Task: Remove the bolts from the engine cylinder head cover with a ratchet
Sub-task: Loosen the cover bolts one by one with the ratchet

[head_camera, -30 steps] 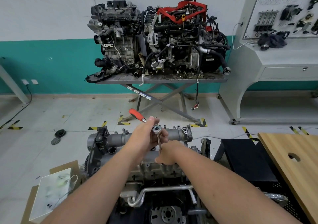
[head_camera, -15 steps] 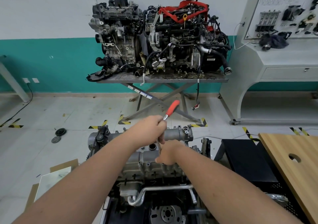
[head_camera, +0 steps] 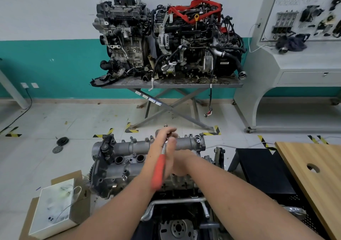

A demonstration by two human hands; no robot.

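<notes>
Above the ribbed grey cylinder head cover (head_camera: pixel 127 158), left hand's (head_camera: pixel 162 144) grip around the red-handled ratchet (head_camera: pixel 159 171).

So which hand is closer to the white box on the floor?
Left. The left hand, at the ratchet head over the engine, is on the side toward the white box. The right hand sits just beyond it, farther from the box.

2 bare forearms (head_camera: pixel 118 203), no sleeves
</notes>
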